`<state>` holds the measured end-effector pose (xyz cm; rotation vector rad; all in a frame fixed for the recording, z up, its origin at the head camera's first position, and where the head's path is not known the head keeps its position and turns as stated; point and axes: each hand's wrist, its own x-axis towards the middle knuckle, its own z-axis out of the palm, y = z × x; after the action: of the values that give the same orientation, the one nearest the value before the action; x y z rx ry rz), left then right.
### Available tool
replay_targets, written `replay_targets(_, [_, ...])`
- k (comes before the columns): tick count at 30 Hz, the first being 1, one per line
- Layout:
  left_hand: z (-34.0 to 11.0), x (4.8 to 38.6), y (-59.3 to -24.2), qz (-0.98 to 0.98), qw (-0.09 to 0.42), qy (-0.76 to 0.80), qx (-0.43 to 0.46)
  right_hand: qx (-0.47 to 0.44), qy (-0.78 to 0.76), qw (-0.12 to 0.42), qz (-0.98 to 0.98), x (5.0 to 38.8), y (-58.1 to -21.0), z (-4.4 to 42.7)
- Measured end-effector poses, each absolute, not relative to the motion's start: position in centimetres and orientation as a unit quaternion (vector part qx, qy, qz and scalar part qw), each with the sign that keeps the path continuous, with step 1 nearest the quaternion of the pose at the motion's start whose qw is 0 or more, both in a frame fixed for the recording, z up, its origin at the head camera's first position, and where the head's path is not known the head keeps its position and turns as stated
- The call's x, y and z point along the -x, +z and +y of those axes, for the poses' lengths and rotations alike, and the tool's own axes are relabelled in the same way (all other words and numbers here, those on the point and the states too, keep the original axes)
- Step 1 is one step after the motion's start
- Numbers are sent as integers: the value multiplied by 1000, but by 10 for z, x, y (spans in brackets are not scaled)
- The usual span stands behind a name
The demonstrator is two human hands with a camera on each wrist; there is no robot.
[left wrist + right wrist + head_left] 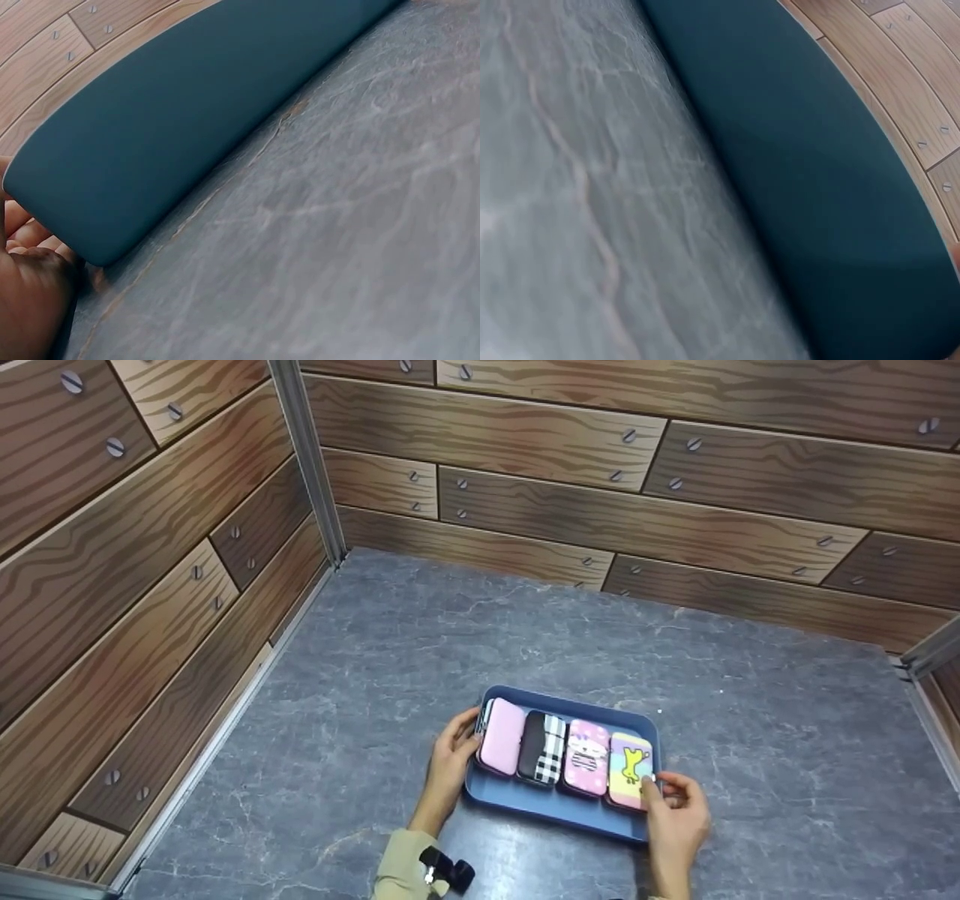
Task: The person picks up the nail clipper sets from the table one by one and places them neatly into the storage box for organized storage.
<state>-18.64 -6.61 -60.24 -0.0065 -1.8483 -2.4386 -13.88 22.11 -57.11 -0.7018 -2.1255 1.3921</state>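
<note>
A blue rectangular tray [555, 808] lies on the grey surface in the head view, holding a row of small rounded cases. From the left come a plain pink case [501, 736], a black case with a checkered side [551, 746], a pink case with a cartoon animal [586, 757] and a pastel case with a yellow animal [630, 769]. My left hand [448, 765] grips the tray's left end. At the right end my right hand [681, 817] grips the rim, its thumb over the edge. Both wrist views are filled by the tray's outer wall [172, 135].
Wood-patterned panels [525, 502] stand behind and along the left side [150, 607]. Metal profiles run along the corner [307, 457]. Grey marbled floor [337, 720] surrounds the tray. A black device [448, 870] is strapped at the left sleeve.
</note>
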Motion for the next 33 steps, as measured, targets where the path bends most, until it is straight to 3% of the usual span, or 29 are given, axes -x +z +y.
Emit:
replay_targets(10, [-66, 187, -603, -604, 43, -796, 8, 243, 501, 235, -797, 142, -571, 227])
replay_targets(16, [-66, 187, -603, -599, 45, -800, 12, 167, 498, 230, -819, 144, -574, 234])
replay_targets(26, [-66, 186, -603, -594, 45, -803, 14, 85, 611, 96, -781, 154, -577, 248])
replay_targets(33, [-66, 187, -601, -598, 47, -800, 18, 106, 685, 68, -718, 160, -578, 247])
